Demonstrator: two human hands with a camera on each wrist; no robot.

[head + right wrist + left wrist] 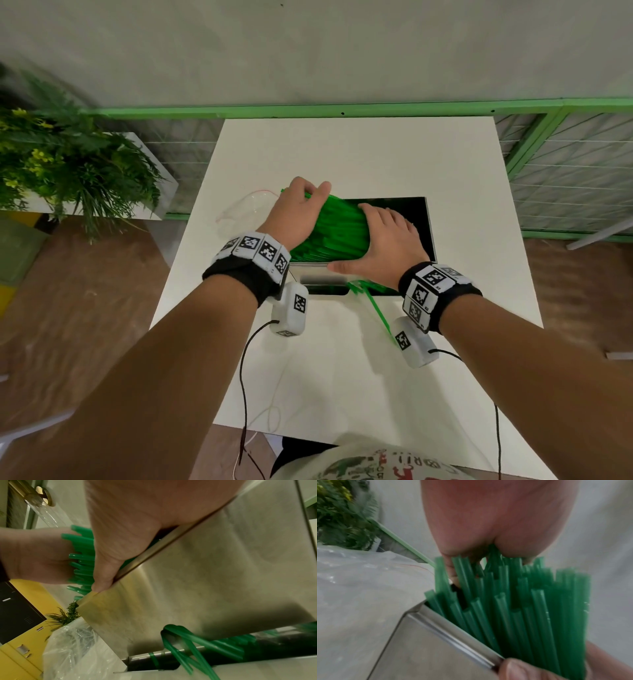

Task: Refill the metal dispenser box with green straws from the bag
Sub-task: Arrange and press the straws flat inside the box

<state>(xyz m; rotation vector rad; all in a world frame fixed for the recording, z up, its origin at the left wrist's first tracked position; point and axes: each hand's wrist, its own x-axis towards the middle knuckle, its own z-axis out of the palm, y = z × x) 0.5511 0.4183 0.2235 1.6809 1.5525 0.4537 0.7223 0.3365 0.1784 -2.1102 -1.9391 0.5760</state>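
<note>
The metal dispenser box (430,236) stands open-topped mid-table, heaped with green straws (339,226). My left hand (301,205) curls over the straws' left ends, which jut past the box wall (428,642). In the left wrist view the straws (522,608) fan up against the palm (496,513). My right hand (387,236) lies flat on the pile, its thumb along the box's front rim (205,574). A few straws (376,305) poke out of the front slot (197,649). The clear plastic bag (239,212) lies crumpled left of the box.
The white table (342,359) is bare in front of the box, apart from the wrist cables. A leafy plant (68,161) on a white stand sits to the left. A green rail (342,109) and mesh fence run behind and to the right.
</note>
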